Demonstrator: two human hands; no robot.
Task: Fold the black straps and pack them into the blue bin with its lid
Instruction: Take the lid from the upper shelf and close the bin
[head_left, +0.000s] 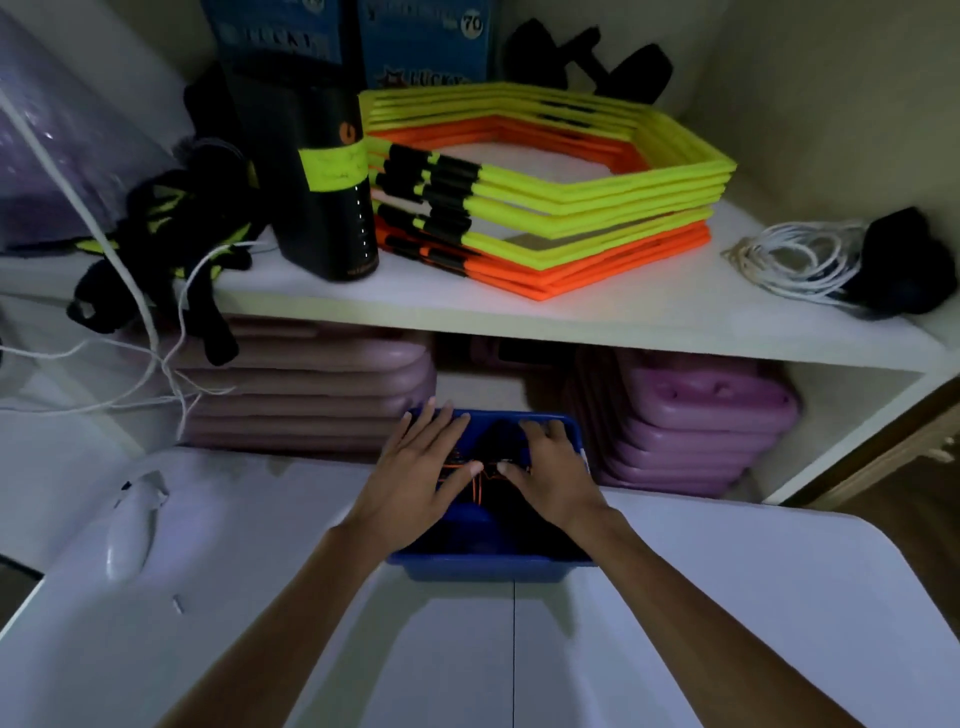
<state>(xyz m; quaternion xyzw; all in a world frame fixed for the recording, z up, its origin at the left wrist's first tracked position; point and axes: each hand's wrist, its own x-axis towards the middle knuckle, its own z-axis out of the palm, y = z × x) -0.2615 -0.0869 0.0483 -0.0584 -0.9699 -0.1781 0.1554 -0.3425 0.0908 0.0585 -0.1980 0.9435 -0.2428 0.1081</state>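
- A shelf (519, 312) of stacked hoops (545, 208) overhangs the blue bin (483, 566).
- Left hand (421, 467) and right hand (550, 467), fingers spread flat, press black straps (501, 441) inside it.

The blue bin (483, 564) looks like smooth, slightly glossy plastic. The black straps (498, 441) inside are matt cloth. The shelf (467, 306) is smooth, white-painted board
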